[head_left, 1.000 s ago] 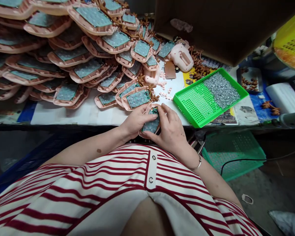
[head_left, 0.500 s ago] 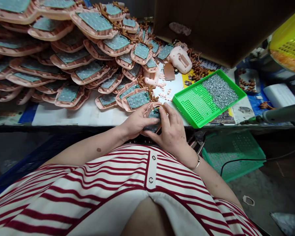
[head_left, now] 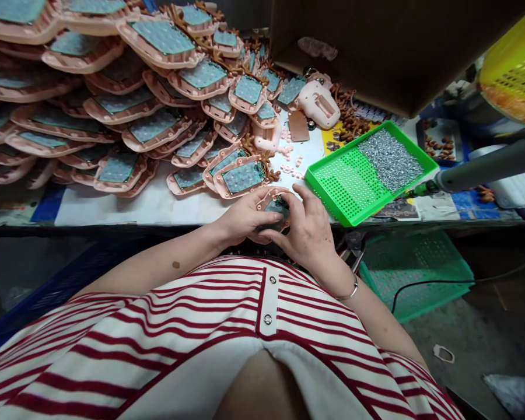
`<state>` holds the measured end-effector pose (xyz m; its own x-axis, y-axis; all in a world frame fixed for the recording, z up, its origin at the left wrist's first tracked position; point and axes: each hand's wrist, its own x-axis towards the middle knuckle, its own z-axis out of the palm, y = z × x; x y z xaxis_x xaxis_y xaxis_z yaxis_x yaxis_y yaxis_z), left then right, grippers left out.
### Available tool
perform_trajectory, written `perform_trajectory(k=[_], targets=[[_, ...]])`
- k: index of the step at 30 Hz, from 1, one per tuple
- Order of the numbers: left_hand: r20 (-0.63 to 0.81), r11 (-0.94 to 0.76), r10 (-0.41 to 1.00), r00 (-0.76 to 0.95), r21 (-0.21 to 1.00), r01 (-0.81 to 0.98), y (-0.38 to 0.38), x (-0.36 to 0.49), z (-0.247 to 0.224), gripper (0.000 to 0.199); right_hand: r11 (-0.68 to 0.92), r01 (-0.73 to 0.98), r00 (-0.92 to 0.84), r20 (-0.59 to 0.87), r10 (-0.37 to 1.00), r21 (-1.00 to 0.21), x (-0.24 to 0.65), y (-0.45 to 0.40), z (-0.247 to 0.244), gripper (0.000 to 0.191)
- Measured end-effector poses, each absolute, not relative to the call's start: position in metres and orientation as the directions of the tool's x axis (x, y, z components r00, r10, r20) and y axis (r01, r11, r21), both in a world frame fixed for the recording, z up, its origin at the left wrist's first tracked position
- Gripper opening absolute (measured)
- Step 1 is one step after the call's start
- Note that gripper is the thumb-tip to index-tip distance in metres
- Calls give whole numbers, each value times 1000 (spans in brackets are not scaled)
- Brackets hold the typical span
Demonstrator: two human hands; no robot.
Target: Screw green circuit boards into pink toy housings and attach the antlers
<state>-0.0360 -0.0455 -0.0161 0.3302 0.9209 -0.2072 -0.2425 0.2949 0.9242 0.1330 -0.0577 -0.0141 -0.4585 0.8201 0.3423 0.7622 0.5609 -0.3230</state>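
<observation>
A pink plastic shell (head_left: 266, 195) with a blue-green circuit board inside lies between my two hands, at the table's front edge. My left hand (head_left: 245, 217) grips it from the left, its thumb across the board. On the other side my right hand (head_left: 307, 224) has its fingers curled onto the board's upper right corner, with the thumb low on the shell. The fingers partly hide the board. Just beyond sits another pink shell with a board (head_left: 241, 177), brown pieces at its end.
Stacked pink shells (head_left: 146, 131) fill the left and back. A green tray (head_left: 341, 181) of small metal screws stands right of my hands. At right, a grey tool (head_left: 485, 166) reaches over the table. Behind are a cardboard box (head_left: 350, 64) and a yellow basket (head_left: 514, 76).
The grey tool at the right has shifted up and left over the table. My right hand has moved slightly, its fingers bending more over the board. My left hand keeps its hold.
</observation>
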Motion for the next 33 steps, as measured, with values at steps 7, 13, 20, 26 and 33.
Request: perform_trajectory(k=[7, 13, 20, 26, 33], targets=[[-240, 332, 907, 346, 912, -239, -42, -33, -15, 41, 543, 752, -437, 334, 835, -374, 134, -54, -21, 85], [-273, 389, 883, 382, 881, -268, -35, -31, -10, 44, 508, 730, -398, 319, 860, -458, 137, -50, -23, 86], [-340, 497, 839, 424, 796, -344, -28, -31, -11, 46, 423, 725, -378, 199, 904, -543, 135, -45, -17, 83], [-384, 516, 832, 401, 801, -303, -23, -34, -16, 44, 452, 611, -479, 151, 865, -650, 144, -34, -15, 74], [-385, 508, 840, 383, 806, -304, -20, -35, -15, 40, 449, 573, -472, 172, 865, -685, 146, -28, -19, 72]])
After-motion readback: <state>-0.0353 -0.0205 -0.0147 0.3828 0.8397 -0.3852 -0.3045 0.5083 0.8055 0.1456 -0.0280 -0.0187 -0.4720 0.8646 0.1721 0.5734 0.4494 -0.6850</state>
